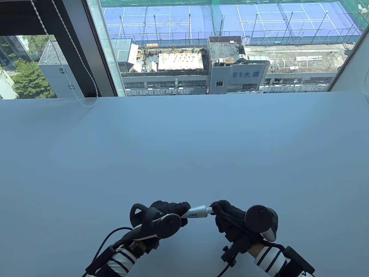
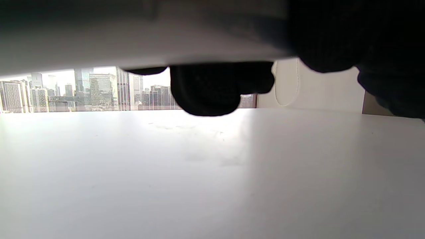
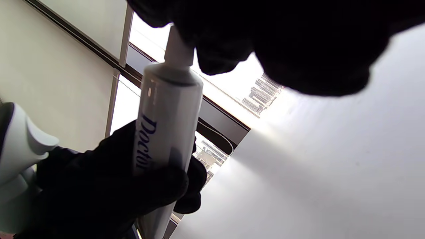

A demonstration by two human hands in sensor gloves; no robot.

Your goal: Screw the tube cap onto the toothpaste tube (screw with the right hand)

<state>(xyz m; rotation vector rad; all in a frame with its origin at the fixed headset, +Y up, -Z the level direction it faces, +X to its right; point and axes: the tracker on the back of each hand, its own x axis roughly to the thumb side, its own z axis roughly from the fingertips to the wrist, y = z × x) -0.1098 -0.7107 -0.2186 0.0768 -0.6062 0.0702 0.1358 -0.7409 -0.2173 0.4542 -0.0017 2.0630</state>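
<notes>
In the table view, both hands are meeting low over the near edge of the table [image 1: 184, 150]. The left hand [image 1: 168, 212] is gripping the body of the toothpaste tube [image 1: 197, 212], which is lying almost level in the air between the two hands. The right hand [image 1: 227, 219] is closing its fingers around the nozzle end of the tube, so the tube cap is not showing here. Behind the table, a window is showing roofs and blue courts.

In the left wrist view, the tube [image 2: 139, 49] is filling the top as a pale, blurred band. The dark gloved fingers [image 2: 206, 89] are curling under it, and the white table [image 2: 212, 172] is lying below them, not touching them.

In the right wrist view, the tube [image 3: 167, 109] is standing out clearly, white with blue letters. The left hand [image 3: 109, 186] is wrapping around its lower part. At the top, the narrow white neck piece [image 3: 177, 48] is going between the fingers [image 3: 219, 49] of the right hand, which are pinching it. I cannot tell whether this white piece is the cap itself or the bare nozzle.

As a judgement, the task is somewhere in the screwing step: the tube is held steady and the right hand is at the correct end. How far the cap is turned is hidden, so tightening may remain.
</notes>
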